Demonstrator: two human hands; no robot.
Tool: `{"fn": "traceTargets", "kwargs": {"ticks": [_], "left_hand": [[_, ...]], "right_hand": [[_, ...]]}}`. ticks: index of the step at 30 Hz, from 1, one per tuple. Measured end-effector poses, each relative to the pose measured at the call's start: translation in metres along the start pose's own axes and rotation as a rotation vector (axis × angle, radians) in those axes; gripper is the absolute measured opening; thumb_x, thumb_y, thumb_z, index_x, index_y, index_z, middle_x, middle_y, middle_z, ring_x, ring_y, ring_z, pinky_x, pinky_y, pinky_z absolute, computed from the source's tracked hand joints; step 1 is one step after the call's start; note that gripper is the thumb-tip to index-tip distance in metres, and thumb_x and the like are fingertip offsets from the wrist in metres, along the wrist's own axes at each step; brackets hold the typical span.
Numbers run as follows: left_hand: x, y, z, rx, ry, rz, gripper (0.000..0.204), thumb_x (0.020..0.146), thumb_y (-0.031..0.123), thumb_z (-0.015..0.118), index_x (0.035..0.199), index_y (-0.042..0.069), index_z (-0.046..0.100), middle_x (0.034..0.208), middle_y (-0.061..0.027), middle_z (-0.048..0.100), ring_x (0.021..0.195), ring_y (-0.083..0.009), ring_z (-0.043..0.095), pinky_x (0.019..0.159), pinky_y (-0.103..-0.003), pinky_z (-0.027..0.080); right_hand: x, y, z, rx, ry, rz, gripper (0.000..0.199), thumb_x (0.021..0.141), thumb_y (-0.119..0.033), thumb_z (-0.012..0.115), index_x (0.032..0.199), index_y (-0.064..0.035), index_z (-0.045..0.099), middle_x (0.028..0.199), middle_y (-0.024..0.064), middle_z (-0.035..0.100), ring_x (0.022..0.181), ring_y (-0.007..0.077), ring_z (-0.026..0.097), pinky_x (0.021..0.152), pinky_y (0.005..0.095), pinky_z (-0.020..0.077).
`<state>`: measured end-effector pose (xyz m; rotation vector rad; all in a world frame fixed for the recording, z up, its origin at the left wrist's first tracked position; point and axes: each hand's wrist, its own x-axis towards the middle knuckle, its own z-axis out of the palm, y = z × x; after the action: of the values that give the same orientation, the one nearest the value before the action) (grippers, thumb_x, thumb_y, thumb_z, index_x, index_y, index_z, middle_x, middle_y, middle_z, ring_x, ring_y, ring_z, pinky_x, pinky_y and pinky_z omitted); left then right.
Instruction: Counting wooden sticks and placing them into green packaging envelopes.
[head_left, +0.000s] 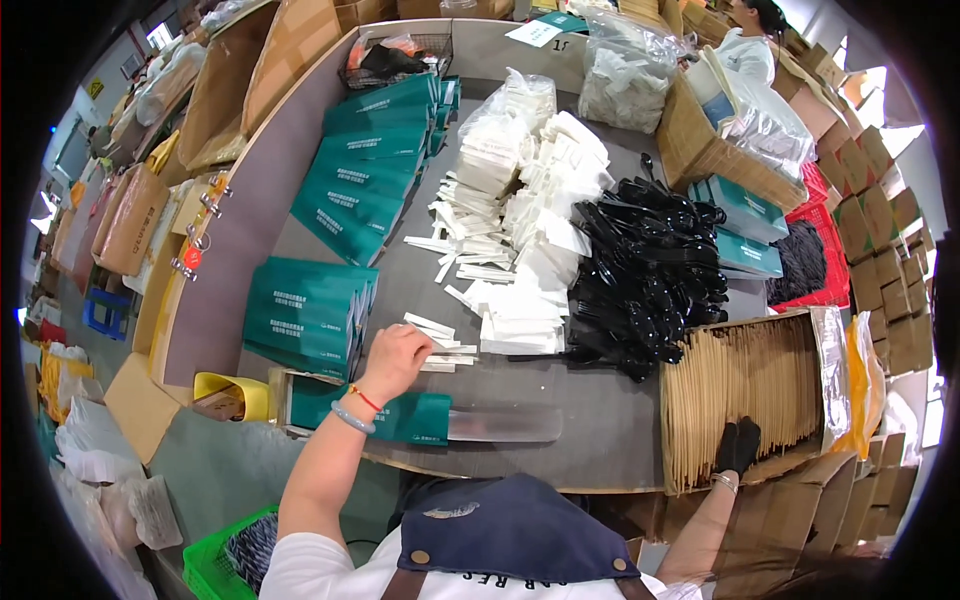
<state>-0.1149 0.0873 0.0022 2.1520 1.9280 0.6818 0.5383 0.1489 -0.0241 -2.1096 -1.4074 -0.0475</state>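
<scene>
Left hand (398, 358): bare, half-curled, fingers bunched toward the thumb, poised at the near-left end of some slim white packets (458, 351); whether a packet is pinched cannot be told. These packets lie loose on the tabletop (600, 430), left of centre, just right of a stack of green sleeves (300, 312). Right hand (738, 447): black glove, fingers pointing to the far side and lying close together, touching the thin wooden sticks (745, 380) at the near end of the open carton (830, 375); cannot tell whether any stick is gripped. Sticks lie packed side by side, filling most of the carton, at the near right. Below the left forearm, one green sleeve (420, 417) lies flat, a clear plastic strip (505, 424) extending to its right. Black plastic cutlery (650, 270) is heaped beyond the carton, to its left; white paper packs (550, 220) adjoin that heap.
</scene>
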Motion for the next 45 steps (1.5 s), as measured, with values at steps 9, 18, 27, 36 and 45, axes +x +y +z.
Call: {"fn": "traceTargets", "kwargs": {"ticks": [9,18,27,36,45], "left_hand": [[0.093,0.059,0.056,-0.193,0.194,0.015,0.01,0.079,0.01,0.069,0.081,0.003,0.063,0.116,-0.017,0.06,0.105,-0.0364,0.055,0.089,-0.043,0.047],[0.063,0.06,0.047,-0.038,0.081,0.278,0.009,0.075,0.008,0.069,0.077,0.005,0.061,0.119,-0.0101,0.06,0.11,-0.0343,0.052,0.091,-0.044,0.045],[0.061,0.073,0.046,-0.078,0.165,0.196,0.015,0.075,0.007,0.071,0.087,0.007,0.063,0.113,-0.0103,0.058,0.108,-0.0334,0.051,0.092,-0.044,0.042],[0.063,0.071,0.044,-0.029,0.151,0.093,0.037,0.066,0.01,0.078,0.1,0.008,0.062,0.106,-0.0092,0.055,0.098,-0.0306,0.052,0.083,-0.042,0.044],[0.061,0.068,0.041,-0.14,0.19,0.202,0.027,0.071,0.008,0.076,0.094,0.008,0.062,0.09,-0.0067,0.058,0.087,-0.0285,0.056,0.079,-0.04,0.044]], "right_hand": [[0.007,-0.067,-0.009,-0.23,-0.248,-0.052,0.014,0.091,-0.009,0.061,0.09,0.002,0.054,0.092,0.0163,0.057,0.086,0.0308,0.059,0.082,0.0387,0.048],[-0.004,-0.066,-0.022,0.2,0.186,0.112,0.015,0.102,-0.013,0.044,0.104,0.0007,0.05,0.095,0.009,0.054,0.089,0.0196,0.051,0.08,0.0319,0.0433],[-0.146,-0.177,0.052,0.616,-0.166,-0.199,0.021,0.101,-0.025,0.046,0.105,-0.005,0.051,0.097,0.006,0.05,0.092,0.018,0.049,0.085,0.0325,0.041],[-0.115,-0.247,0.077,0.613,-0.523,-0.563,0.016,0.082,-0.008,0.069,0.097,-0.0068,0.065,0.083,0.0086,0.063,0.076,0.0218,0.063,0.065,0.0323,0.0499],[-0.107,-0.266,0.087,0.187,-0.772,-0.954,0.029,0.072,-0.018,0.076,0.1,-0.0211,0.071,0.081,0.006,0.064,0.077,0.0272,0.064,0.064,0.0398,0.0499]]}}
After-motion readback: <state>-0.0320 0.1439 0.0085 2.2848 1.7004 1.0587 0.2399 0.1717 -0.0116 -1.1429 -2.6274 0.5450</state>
